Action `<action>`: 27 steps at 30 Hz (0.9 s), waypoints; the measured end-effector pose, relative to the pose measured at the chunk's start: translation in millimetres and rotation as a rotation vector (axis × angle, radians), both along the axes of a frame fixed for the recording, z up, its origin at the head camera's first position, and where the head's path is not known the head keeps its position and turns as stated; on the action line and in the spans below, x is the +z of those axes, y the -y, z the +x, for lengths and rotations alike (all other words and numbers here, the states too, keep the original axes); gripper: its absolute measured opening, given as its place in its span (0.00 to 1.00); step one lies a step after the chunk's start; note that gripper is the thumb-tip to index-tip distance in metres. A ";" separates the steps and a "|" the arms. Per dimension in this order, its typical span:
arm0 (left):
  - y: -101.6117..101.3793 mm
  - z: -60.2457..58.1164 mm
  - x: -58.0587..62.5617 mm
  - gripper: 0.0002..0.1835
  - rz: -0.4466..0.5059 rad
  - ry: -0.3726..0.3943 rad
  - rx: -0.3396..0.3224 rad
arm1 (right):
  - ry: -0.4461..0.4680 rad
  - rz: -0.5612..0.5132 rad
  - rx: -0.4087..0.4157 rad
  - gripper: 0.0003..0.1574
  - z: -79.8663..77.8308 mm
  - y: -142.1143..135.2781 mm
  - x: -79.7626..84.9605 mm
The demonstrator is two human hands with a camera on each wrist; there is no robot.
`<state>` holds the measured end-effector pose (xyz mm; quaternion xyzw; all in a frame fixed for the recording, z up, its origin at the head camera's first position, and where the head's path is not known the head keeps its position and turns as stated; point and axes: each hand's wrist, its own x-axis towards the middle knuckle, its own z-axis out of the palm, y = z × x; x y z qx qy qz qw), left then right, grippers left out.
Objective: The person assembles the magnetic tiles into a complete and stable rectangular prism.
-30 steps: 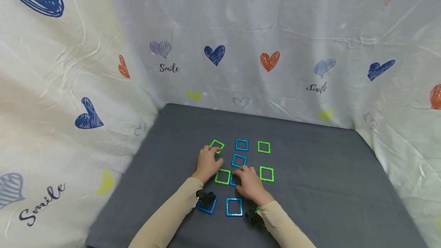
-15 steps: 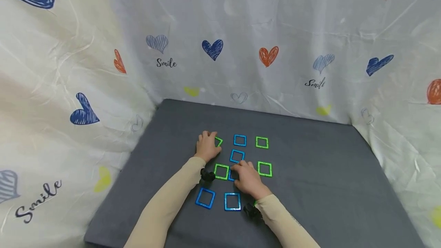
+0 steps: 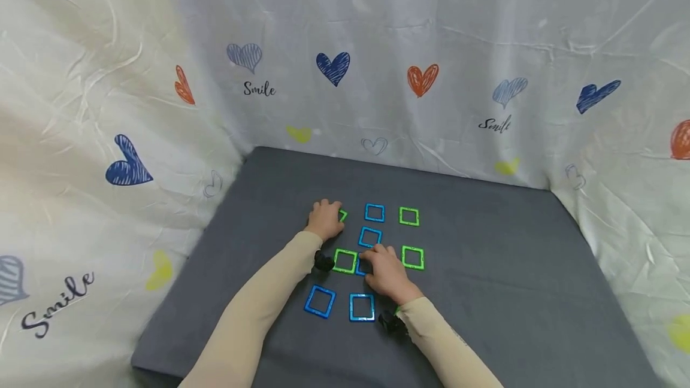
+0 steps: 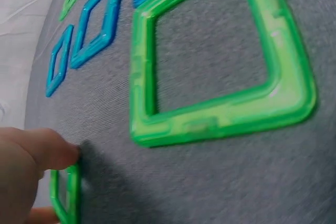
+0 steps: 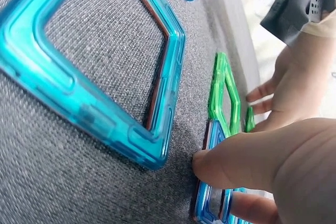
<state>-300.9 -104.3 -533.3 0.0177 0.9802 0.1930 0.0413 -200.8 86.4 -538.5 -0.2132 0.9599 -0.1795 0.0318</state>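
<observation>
My left hand (image 3: 325, 220) is at the far-left green square magnetic tile (image 3: 343, 215) and hides most of it. In the left wrist view, the thumb and a finger hold that tile's edges. My right hand (image 3: 388, 272) grips a blue square magnetic tile (image 3: 361, 266) in the middle of the group, thumb on one side and a finger on another in the right wrist view. Left of this blue tile, and touching it, lies a green tile (image 3: 345, 261). Another blue tile (image 3: 370, 236) lies just beyond the right hand's fingertips.
Further flat tiles lie around: a blue one (image 3: 374, 212) and a green one (image 3: 409, 216) at the back, a green one (image 3: 412, 257) to the right, two blue in front (image 3: 320, 301). A green tile is mostly hidden under the right wrist. Grey cloth (image 3: 512, 292) covers the table.
My left hand has reached further away and now covers more of the far-left green tile. My right hand stays on the middle blue tile. The head view has tilted slightly down.
</observation>
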 end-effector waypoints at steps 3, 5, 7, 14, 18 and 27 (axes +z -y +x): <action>-0.2 -1.4 4.4 0.29 -0.027 0.042 -0.025 | -0.001 -0.004 0.003 0.26 -0.2 -1.2 0.3; 0.1 -0.1 6.7 0.29 -0.044 0.076 -0.046 | -0.005 -0.002 0.005 0.26 0.1 -1.9 -0.6; 0.7 2.0 9.5 0.27 -0.054 0.105 -0.065 | -0.003 0.001 0.003 0.26 0.2 -2.5 -1.2; 13.3 4.4 17.6 0.22 -0.010 0.148 -0.127 | 0.008 0.002 0.004 0.25 -0.4 -1.4 3.2; 23.8 6.2 26.6 0.22 0.109 0.214 -0.135 | 0.010 0.004 0.011 0.25 -2.5 0.3 4.6; 27.3 21.9 43.5 0.24 0.235 0.368 -0.112 | 0.017 0.008 0.013 0.25 -3.2 -1.7 3.6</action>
